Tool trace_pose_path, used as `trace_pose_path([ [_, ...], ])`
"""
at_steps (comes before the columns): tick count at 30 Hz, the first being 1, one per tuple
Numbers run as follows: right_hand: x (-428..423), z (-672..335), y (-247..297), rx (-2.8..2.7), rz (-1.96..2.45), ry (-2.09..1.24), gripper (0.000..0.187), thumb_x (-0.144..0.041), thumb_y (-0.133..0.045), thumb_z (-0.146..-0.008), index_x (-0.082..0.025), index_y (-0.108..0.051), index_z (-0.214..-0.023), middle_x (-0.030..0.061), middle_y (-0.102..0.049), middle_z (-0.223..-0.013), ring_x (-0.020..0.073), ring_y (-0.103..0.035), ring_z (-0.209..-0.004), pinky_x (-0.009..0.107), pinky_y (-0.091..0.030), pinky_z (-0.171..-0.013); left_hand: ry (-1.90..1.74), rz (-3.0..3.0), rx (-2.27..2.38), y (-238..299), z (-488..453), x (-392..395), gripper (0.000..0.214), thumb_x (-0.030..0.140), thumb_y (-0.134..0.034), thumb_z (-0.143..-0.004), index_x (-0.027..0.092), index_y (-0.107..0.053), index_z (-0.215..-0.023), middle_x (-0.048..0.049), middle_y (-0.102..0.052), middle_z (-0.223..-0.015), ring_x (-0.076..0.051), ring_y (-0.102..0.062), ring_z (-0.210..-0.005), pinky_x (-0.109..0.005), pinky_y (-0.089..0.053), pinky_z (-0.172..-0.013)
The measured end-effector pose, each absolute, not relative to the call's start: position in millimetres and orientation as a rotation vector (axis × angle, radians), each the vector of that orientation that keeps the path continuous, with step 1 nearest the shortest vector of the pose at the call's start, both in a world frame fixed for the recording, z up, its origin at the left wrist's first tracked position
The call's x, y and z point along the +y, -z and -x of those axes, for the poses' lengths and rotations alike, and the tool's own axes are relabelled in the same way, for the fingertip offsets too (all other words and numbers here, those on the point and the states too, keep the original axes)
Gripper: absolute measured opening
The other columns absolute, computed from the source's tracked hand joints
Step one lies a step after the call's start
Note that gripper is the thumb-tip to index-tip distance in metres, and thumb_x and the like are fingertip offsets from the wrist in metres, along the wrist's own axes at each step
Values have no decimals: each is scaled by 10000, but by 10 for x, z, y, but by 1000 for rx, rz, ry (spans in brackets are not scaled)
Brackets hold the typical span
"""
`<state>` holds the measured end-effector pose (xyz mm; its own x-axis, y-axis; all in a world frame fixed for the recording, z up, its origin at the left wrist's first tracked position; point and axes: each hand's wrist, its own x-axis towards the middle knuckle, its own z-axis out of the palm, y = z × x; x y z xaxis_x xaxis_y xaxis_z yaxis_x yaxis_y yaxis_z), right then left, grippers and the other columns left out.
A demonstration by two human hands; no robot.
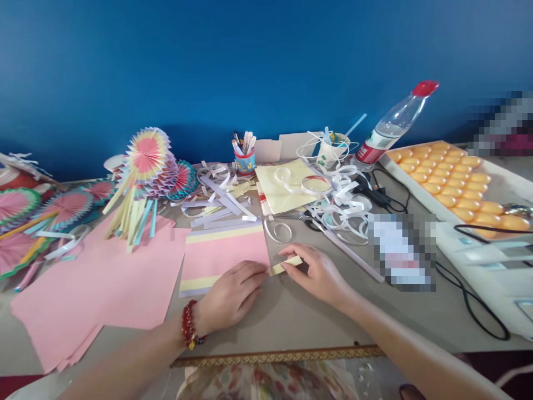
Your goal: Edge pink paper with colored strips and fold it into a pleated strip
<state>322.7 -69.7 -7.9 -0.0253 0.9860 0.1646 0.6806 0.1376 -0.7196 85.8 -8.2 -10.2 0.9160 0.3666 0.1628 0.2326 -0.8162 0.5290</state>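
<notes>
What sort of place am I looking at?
Most likely a papercraft worktable: there are pleated paper rosettes, pink paper sheets and a pale yellow strip in the right hand.

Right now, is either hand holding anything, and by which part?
The right hand pinches a pale yellow strip near its right end, between thumb and fingers. The left hand is at its other end; whether it grips is unclear.

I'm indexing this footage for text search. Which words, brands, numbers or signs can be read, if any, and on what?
No text can be read for certain.
Bottle label: pale marks on red, too blurred to read.
White cup: green marks, too small to make out.
Pixelated object: nothing legible.
</notes>
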Motion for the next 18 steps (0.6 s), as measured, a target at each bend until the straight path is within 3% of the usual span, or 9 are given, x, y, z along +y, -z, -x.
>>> trace_pose_path([
  [7, -779, -3252, 0, -1848, 1851, -675, 113, -234, -508, -880, -247, -611, -925, -19, -708, -786, 163, -637, -668, 252, -395, -615, -251, -2860, 336, 186, -858, -71, 358, 167, -407, -996, 113, -522, -1330, -100, -530, -1404, -228, -489, -1249, -392, -447, -1080],
  [12, -875, -3201, 15, -2021, 1836, -478, 151, -141, -494, -869, -227, -609, -826, 4, -670, -765, 181, -595, -757, 287, -362, -718, -155, -3029, 255, 248, -837, -89, 349, 163, -416, -995, 105, -530, -1320, -92, -487, -1451, -232, -455, -1291, -390, -403, -1111],
  [18, -938, -3205, 47, -2002, 1831, -524, 162, -116, -493, -857, -224, -611, -834, 8, -648, -765, 177, -574, -745, 283, -356, -716, -97, -3103, 238, 202, -837, -95, 408, 183, -491, -961, 107, -489, -1362, -106, -474, -1457, -238, -468, -1269, -384, -403, -1087],
])
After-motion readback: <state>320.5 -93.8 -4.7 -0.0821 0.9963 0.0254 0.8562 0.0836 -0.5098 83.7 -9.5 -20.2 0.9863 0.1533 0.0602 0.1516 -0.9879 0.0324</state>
